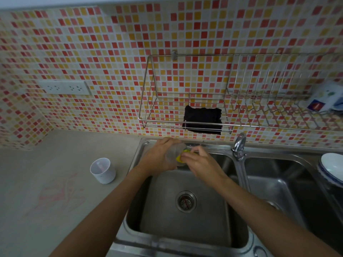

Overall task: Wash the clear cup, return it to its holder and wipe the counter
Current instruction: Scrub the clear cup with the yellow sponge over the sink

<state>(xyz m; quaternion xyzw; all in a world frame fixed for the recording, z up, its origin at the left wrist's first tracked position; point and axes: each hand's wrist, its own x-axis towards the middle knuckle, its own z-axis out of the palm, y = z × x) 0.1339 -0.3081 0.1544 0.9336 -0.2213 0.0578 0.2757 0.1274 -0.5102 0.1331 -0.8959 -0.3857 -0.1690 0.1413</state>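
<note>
My left hand (159, 154) grips the clear cup (176, 152) on its side above the back of the left sink basin (185, 229). My right hand (200, 164) presses a yellow-green sponge (181, 156) into the cup's mouth. A white cup holder (102, 170) stands upright on the grey counter (55, 229), left of the sink. Pink smears (59, 193) mark the counter in front of the holder. A dark cloth (203, 119) hangs in the wire wall rack (146, 89) above the sink.
The faucet (239, 143) rises between the two basins, with the right basin (278, 191) beside it. A white bowl with a blue rim (332, 167) sits at the far right. A packet (323, 101) rests on the rack's right end. A wall socket (65, 88) is at left.
</note>
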